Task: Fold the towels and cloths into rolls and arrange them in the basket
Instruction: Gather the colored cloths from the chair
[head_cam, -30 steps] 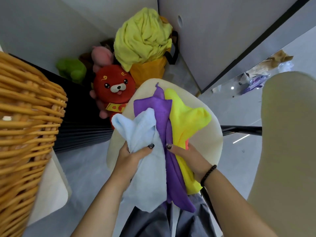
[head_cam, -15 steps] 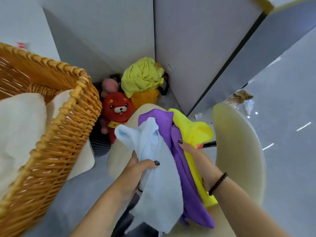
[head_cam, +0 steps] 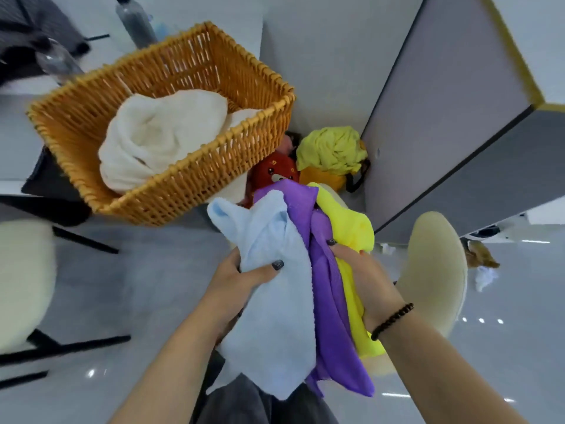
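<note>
The wicker basket [head_cam: 171,179] sits far left, a white towel [head_cam: 159,136] bunched inside it. Near centre, three cloths hang side by side: a blue cloth [head_cam: 275,301] on the left, a purple cloth [head_cam: 330,316] in the middle, a yellow cloth [head_cam: 351,231] on the right. The left hand [head_cam: 238,280] grips the blue cloth, thumb across its front, fingers hidden behind. The right hand [head_cam: 363,270] holds the purple and yellow cloths, fingers [head_cam: 337,248] curled into their folds.

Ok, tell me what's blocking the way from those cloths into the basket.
Nothing stands between them. But a loose white towel already fills much of the basket, so the bundle the left hand and right hand grip would land on it.
</note>
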Motion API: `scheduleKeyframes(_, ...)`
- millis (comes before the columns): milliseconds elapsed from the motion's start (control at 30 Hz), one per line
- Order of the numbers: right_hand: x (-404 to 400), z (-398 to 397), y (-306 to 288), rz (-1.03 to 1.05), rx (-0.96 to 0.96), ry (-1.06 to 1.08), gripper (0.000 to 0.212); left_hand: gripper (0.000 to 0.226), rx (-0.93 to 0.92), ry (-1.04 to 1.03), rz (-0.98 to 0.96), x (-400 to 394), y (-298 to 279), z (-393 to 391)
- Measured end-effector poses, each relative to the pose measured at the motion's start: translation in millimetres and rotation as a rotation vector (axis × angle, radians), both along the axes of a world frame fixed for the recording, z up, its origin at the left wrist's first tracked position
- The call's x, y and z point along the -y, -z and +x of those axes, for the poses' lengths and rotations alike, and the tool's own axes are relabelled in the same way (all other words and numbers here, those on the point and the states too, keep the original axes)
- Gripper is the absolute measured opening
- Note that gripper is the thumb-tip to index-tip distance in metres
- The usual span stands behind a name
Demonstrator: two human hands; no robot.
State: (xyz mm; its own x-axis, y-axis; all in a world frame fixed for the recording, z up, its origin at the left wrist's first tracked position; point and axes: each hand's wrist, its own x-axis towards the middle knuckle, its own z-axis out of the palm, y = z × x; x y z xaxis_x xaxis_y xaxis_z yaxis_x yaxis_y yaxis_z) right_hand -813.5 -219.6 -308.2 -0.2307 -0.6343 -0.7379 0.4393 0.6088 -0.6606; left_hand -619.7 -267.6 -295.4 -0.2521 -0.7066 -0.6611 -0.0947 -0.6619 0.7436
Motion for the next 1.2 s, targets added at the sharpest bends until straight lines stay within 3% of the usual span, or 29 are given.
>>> scheduleKeyframes(100, -1.6, 27.3, -13.0, -0.012, 0.01, -0.081, 0.03, 0.056, 0.015, -0.099, -0.019, -21.6, -9.6, 28.8)
scheduleKeyframes(267, -5.2, 92.4, -21.3, 0.003, 0.109, -0.289, 0.057, 0.032, 0.028, -0.345, -0.043, -57.3, -17.9, 86.3)
scheduleKeyframes(533, -27.8, 232.4, -22.3, -0.053, 0.149, -0.63, 0.043, 0.029, 0.027, -0.676, 0.009, -135.1, -8.3, 218.4)
scheduleKeyframes(633, -36.8, 268.1, -17.7, -0.051, 0.118, -0.692, 0.038, 0.031, 0.045, -0.704, 0.014, -158.9, -2.2, 250.6)
scheduleKeyframes(733, -60.3, 331.7, -13.5, -0.028, 0.07, -0.803, 0.062, 0.024, 0.048, -0.78, 0.015, -198.4, 0.9, 305.9)
scheduleKeyframes(767, -70.4, 352.3, -13.6, -0.033, 0.077, -0.843, 0.056, 0.024, 0.05, -0.803, 0.017, -212.9, 3.8, 326.1)
scheduleKeyframes(867, -100.5, 414.4, -17.7, -0.012, 0.082, -0.907, 0.004, 0.025, 0.051, -0.886, 0.025, -256.4, 6.5, 384.5)
scheduleKeyframes(933, -122.9, 459.5, -32.1, 0.004, 0.083, -0.922, 0.015, 0.029, 0.032, -0.925, 0.025, -284.1, 6.5, 421.3)
scheduleKeyframes(1000, -141.2, 494.4, -20.7, 0.018, 0.114, -0.965, 0.007, 0.04, 0.018, -0.954, 0.027, -308.3, 3.9, 457.4)
scheduleKeyframes(1100, -165.3, 553.5, -8.8, 0.091, 0.176, -1.038, 0.041, 0.05, 0.027, -1.011, 0.026, -341.4, 0.5, 509.8)
scheduleKeyframes(1200, -184.7, 603.7, -7.4, 0.132, 0.198, -1.101, 0.056, 0.05, 0.045, -1.062, 0.02, -371.2, -3.2, 552.8)
